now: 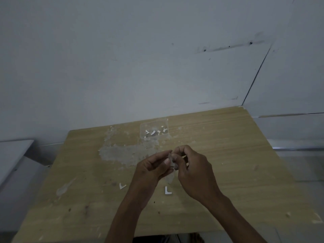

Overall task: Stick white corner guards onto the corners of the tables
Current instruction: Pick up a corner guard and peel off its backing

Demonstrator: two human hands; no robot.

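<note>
Your left hand point(154, 165) and right hand point(190, 165) pinch one small clear piece point(171, 159) over the scuffed wooden table point(228, 155) (grey wall point(140, 58) beyond).

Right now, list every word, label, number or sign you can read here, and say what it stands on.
None can be read.
The table, the clear container and the wall carry no print.
The white L-shaped pieces are cut shapes, not letters.
The small piece that both hands pinch shows no text.

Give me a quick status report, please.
Left hand and right hand both pinching one small corner guard. Two white pieces loose on table. Nothing obstructing.
</note>
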